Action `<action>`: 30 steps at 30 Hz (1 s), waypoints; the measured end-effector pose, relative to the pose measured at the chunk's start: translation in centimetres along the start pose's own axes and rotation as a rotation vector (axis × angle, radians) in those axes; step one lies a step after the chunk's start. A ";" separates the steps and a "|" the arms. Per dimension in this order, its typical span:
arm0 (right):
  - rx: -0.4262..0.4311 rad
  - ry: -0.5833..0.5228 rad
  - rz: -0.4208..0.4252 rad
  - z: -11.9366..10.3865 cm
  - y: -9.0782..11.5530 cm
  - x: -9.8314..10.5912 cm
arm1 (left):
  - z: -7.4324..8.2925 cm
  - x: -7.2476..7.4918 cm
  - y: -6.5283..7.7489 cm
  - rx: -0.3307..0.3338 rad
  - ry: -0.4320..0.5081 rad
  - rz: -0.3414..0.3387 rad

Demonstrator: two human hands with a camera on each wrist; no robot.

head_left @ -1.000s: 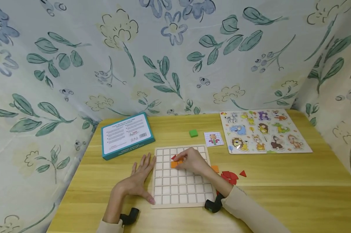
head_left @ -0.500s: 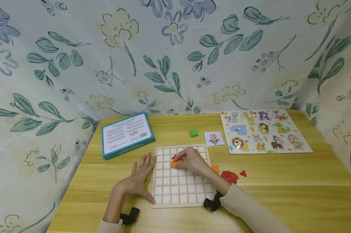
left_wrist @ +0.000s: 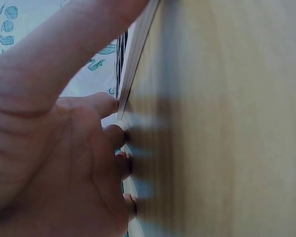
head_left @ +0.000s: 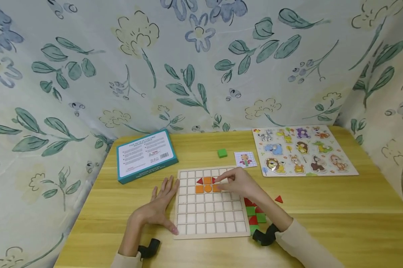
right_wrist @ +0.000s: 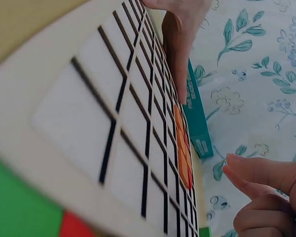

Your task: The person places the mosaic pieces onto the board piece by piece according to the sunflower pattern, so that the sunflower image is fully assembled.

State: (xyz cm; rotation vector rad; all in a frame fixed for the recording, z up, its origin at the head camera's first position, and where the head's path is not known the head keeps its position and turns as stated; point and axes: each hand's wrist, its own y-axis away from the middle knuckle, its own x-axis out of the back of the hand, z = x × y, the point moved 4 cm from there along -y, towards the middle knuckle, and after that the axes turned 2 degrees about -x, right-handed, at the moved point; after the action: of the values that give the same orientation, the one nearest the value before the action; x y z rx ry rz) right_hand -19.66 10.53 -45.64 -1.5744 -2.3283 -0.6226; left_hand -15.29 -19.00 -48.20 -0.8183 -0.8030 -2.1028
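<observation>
My left hand (head_left: pixel 158 208) rests spread on the table at the left side of the white gridded board (head_left: pixel 191 219), its thumb touching the near left corner. My right hand (head_left: pixel 239 182) is over the board's far right part, thumb and index finger bent toward each other; I see nothing between them. On the board lie an orange square (head_left: pixel 199 189), an orange round piece (head_left: pixel 208 188), another orange square (head_left: pixel 207 180) and a red triangle (head_left: pixel 199 181). A second red triangle (head_left: pixel 213 180) and a further orange square (head_left: pixel 216 188) lie beside the right fingertips, partly covered.
Green squares (head_left: pixel 261 217) and red pieces lie right of the board, partly under the right forearm. A loose red triangle (head_left: pixel 279 199) lies farther right. Behind are a green block (head_left: pixel 222 153), a pattern card (head_left: pixel 245 159), an animal puzzle (head_left: pixel 305 150) and a teal-edged box (head_left: pixel 147 156).
My right hand has moved right, uncovering orange pieces and the right red triangle on the board. Its forearm now covers more of the loose pieces. The left hand stays put.
</observation>
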 end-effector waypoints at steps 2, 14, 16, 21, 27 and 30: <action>-0.021 0.020 0.010 0.8 0.7 1.5 | 0.0 0.0 0.0 0.003 0.000 -0.002; -0.098 0.086 0.041 6.4 6.0 8.9 | -0.2 -0.1 -0.1 0.001 -0.009 -0.006; -0.131 0.074 0.040 7.2 6.9 9.7 | -0.2 -0.1 -0.1 0.002 -0.007 -0.009; -0.161 0.061 -0.002 8.8 8.4 10.9 | -0.1 -0.2 -0.2 0.006 -0.016 -0.004; -0.156 0.060 -0.061 10.0 8.6 11.8 | -0.1 -0.2 -0.1 0.008 -0.030 -0.002; -0.180 0.078 -0.056 10.3 8.4 12.0 | 0.0 -0.1 -0.1 0.011 -0.030 0.000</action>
State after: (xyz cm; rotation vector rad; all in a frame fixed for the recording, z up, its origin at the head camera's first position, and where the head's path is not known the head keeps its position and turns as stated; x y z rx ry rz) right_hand -16.24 28.02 -47.63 -1.5324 -2.3215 -0.9128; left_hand -15.30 -18.92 -48.32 -0.8461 -0.8300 -2.0886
